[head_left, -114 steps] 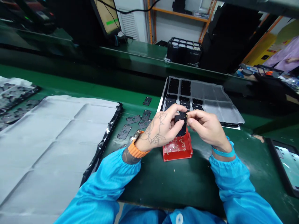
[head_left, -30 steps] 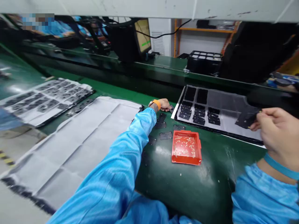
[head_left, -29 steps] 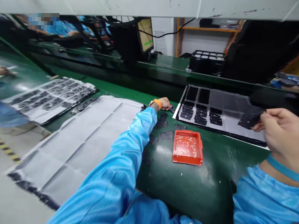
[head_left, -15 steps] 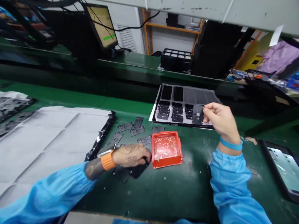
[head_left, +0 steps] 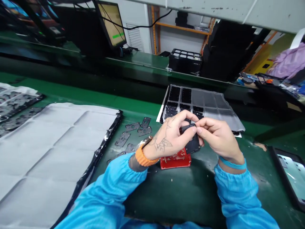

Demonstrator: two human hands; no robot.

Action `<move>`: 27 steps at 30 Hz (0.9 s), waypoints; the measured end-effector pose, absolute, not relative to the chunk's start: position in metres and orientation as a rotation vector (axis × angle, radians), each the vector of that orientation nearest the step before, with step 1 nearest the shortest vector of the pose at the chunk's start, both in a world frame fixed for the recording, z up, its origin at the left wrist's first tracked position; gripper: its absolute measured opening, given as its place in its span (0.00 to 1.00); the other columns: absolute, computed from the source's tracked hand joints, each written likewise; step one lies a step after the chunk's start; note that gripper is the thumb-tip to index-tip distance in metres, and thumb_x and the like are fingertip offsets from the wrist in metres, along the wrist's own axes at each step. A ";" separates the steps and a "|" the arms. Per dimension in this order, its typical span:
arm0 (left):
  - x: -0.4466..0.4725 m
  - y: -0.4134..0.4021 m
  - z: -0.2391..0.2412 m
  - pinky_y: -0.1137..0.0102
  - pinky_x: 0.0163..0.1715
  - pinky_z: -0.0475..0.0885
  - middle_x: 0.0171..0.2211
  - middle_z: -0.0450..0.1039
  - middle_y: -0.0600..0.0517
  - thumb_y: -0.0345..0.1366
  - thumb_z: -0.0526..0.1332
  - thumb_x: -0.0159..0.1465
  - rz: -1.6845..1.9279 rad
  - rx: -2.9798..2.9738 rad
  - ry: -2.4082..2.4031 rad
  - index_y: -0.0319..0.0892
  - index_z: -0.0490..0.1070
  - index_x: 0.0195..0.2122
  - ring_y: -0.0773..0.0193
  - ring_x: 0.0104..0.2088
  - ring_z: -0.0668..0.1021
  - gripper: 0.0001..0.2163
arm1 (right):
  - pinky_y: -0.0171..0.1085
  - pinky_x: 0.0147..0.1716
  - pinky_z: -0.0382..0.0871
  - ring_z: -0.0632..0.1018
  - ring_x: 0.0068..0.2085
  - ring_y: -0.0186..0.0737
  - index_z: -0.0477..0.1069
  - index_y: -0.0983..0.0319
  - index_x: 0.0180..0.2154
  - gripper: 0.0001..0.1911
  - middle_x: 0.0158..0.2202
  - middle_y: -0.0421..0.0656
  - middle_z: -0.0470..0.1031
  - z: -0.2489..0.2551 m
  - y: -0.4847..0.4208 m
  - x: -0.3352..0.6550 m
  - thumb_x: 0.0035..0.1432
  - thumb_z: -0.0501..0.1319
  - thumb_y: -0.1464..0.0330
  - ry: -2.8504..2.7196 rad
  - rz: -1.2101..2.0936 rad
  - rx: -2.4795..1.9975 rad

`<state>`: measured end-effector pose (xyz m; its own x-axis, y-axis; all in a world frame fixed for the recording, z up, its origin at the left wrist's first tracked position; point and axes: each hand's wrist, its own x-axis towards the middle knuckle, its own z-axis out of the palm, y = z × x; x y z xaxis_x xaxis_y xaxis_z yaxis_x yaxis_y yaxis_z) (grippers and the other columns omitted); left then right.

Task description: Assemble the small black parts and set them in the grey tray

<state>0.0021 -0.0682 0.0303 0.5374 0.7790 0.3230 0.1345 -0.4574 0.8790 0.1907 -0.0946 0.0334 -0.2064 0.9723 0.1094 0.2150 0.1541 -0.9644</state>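
Note:
A flat black plastic part (head_left: 193,141) is held upright over the red box (head_left: 175,163). My left hand (head_left: 170,135), with an orange watch strap at the wrist, is closed on it, thumb across its face. The fingers of my right hand (head_left: 218,135) pinch at its top right corner; anything small between those fingertips is too small to make out. Both hands meet there and hide part of the red box, which has small pale bits in it. Similar black parts (head_left: 122,139) lie loose on the green bench, left of my left hand.
Behind my hands lies a grey sectioned tray (head_left: 212,98) with rows of black parts in its left sections. A large pale sectioned sheet (head_left: 59,143) with a black edge covers the left. A phone-like device (head_left: 292,175) lies at the right; a monitor (head_left: 111,24) stands behind.
My left hand has lifted a black part from the bench and moved right. My right hand has left the part at the tray and come to the left hand. The view has shifted slightly.

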 end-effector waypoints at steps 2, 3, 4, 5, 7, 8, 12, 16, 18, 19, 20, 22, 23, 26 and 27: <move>0.005 -0.074 0.026 0.71 0.30 0.73 0.28 0.82 0.57 0.32 0.57 0.69 1.039 1.853 0.729 0.43 0.68 0.47 0.67 0.24 0.80 0.06 | 0.33 0.20 0.72 0.75 0.20 0.34 0.75 0.62 0.33 0.18 0.20 0.39 0.74 0.032 -0.097 0.186 0.61 0.69 0.54 -1.563 1.143 -1.142; 0.004 -0.076 0.025 0.71 0.30 0.74 0.28 0.82 0.57 0.31 0.57 0.69 1.070 1.842 0.722 0.43 0.68 0.47 0.68 0.24 0.80 0.06 | 0.33 0.20 0.72 0.76 0.20 0.35 0.75 0.62 0.33 0.18 0.20 0.39 0.75 0.032 -0.098 0.184 0.61 0.69 0.53 -1.553 1.149 -1.132; 0.002 -0.077 0.025 0.71 0.31 0.75 0.28 0.82 0.57 0.30 0.57 0.68 1.096 1.847 0.717 0.43 0.68 0.47 0.68 0.25 0.81 0.07 | 0.33 0.20 0.73 0.76 0.20 0.35 0.75 0.62 0.32 0.18 0.20 0.39 0.75 0.032 -0.099 0.183 0.61 0.69 0.54 -1.546 1.154 -1.129; 0.000 -0.078 0.026 0.72 0.31 0.75 0.28 0.82 0.58 0.29 0.57 0.68 1.115 1.865 0.714 0.42 0.68 0.46 0.68 0.25 0.81 0.07 | 0.33 0.20 0.73 0.76 0.20 0.35 0.75 0.62 0.32 0.17 0.20 0.39 0.75 0.033 -0.099 0.182 0.61 0.69 0.54 -1.540 1.157 -1.126; -0.004 -0.078 0.028 0.72 0.30 0.74 0.27 0.82 0.58 0.28 0.58 0.67 1.146 1.910 0.720 0.42 0.68 0.46 0.69 0.25 0.80 0.08 | 0.33 0.20 0.74 0.77 0.21 0.35 0.76 0.62 0.33 0.16 0.21 0.39 0.75 0.034 -0.101 0.180 0.61 0.70 0.55 -1.529 1.159 -1.116; -0.005 -0.079 0.030 0.73 0.29 0.74 0.27 0.82 0.59 0.27 0.57 0.66 1.153 1.922 0.721 0.42 0.67 0.46 0.69 0.24 0.80 0.08 | 0.32 0.21 0.74 0.77 0.21 0.35 0.76 0.61 0.33 0.15 0.21 0.39 0.76 0.034 -0.102 0.180 0.61 0.70 0.56 -1.524 1.158 -1.110; -0.005 -0.080 0.032 0.72 0.31 0.74 0.30 0.83 0.58 0.26 0.55 0.67 1.141 1.910 0.698 0.43 0.66 0.46 0.68 0.28 0.82 0.09 | 0.32 0.21 0.74 0.77 0.21 0.34 0.78 0.61 0.35 0.12 0.23 0.39 0.76 0.035 -0.103 0.179 0.61 0.71 0.59 -1.504 1.138 -1.108; -0.004 -0.079 0.029 0.72 0.28 0.72 0.29 0.82 0.58 0.27 0.54 0.66 1.167 1.890 0.701 0.44 0.67 0.45 0.69 0.25 0.81 0.08 | 0.33 0.20 0.74 0.77 0.21 0.34 0.78 0.61 0.35 0.12 0.24 0.40 0.77 0.035 -0.104 0.179 0.61 0.71 0.58 -1.495 1.134 -1.110; -0.004 -0.077 0.027 0.72 0.25 0.70 0.27 0.80 0.58 0.28 0.54 0.66 1.195 1.888 0.739 0.43 0.67 0.45 0.69 0.22 0.77 0.08 | 0.33 0.21 0.75 0.77 0.22 0.34 0.78 0.61 0.36 0.12 0.24 0.40 0.77 0.034 -0.105 0.179 0.62 0.70 0.58 -1.493 1.138 -1.102; -0.004 -0.076 0.025 0.72 0.24 0.68 0.26 0.78 0.59 0.29 0.54 0.66 1.214 1.893 0.767 0.43 0.68 0.44 0.70 0.21 0.76 0.08 | 0.33 0.21 0.75 0.77 0.22 0.34 0.78 0.61 0.36 0.12 0.24 0.40 0.77 0.034 -0.105 0.179 0.62 0.69 0.59 -1.493 1.142 -1.099; -0.004 -0.075 0.024 0.72 0.23 0.67 0.25 0.76 0.59 0.29 0.54 0.66 1.236 1.899 0.795 0.43 0.68 0.44 0.70 0.20 0.74 0.08 | 0.33 0.21 0.75 0.77 0.22 0.34 0.78 0.61 0.36 0.12 0.24 0.40 0.77 0.035 -0.105 0.179 0.62 0.69 0.59 -1.493 1.148 -1.098; -0.005 -0.074 0.022 0.72 0.22 0.65 0.23 0.73 0.60 0.29 0.55 0.66 1.277 1.910 0.840 0.43 0.69 0.44 0.71 0.19 0.71 0.08 | 0.33 0.22 0.75 0.77 0.22 0.34 0.78 0.61 0.36 0.11 0.24 0.39 0.77 0.037 -0.105 0.179 0.63 0.68 0.60 -1.498 1.168 -1.093; -0.005 -0.073 0.022 0.72 0.21 0.64 0.22 0.71 0.61 0.28 0.55 0.66 1.291 1.911 0.853 0.43 0.69 0.44 0.72 0.18 0.70 0.08 | 0.33 0.22 0.76 0.77 0.22 0.34 0.78 0.61 0.36 0.10 0.24 0.39 0.77 0.038 -0.105 0.180 0.63 0.68 0.61 -1.502 1.177 -1.095; -0.005 -0.073 0.022 0.73 0.20 0.61 0.20 0.68 0.62 0.28 0.55 0.66 1.323 1.925 0.856 0.42 0.70 0.44 0.72 0.17 0.66 0.08 | 0.33 0.22 0.76 0.78 0.22 0.35 0.77 0.62 0.36 0.07 0.24 0.39 0.77 0.042 -0.105 0.182 0.60 0.69 0.65 -1.532 1.202 -1.124; -0.005 -0.073 0.023 0.73 0.20 0.61 0.20 0.67 0.62 0.27 0.55 0.66 1.334 1.933 0.857 0.42 0.70 0.44 0.73 0.17 0.66 0.08 | 0.32 0.22 0.76 0.79 0.22 0.35 0.77 0.62 0.36 0.06 0.24 0.39 0.77 0.043 -0.105 0.184 0.60 0.69 0.66 -1.544 1.212 -1.141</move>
<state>-0.0050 -0.0729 0.0227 0.2759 0.7966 0.5378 0.1583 -0.5896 0.7920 0.1837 -0.1053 0.0428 -0.2286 0.9703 0.0794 0.1530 0.1163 -0.9814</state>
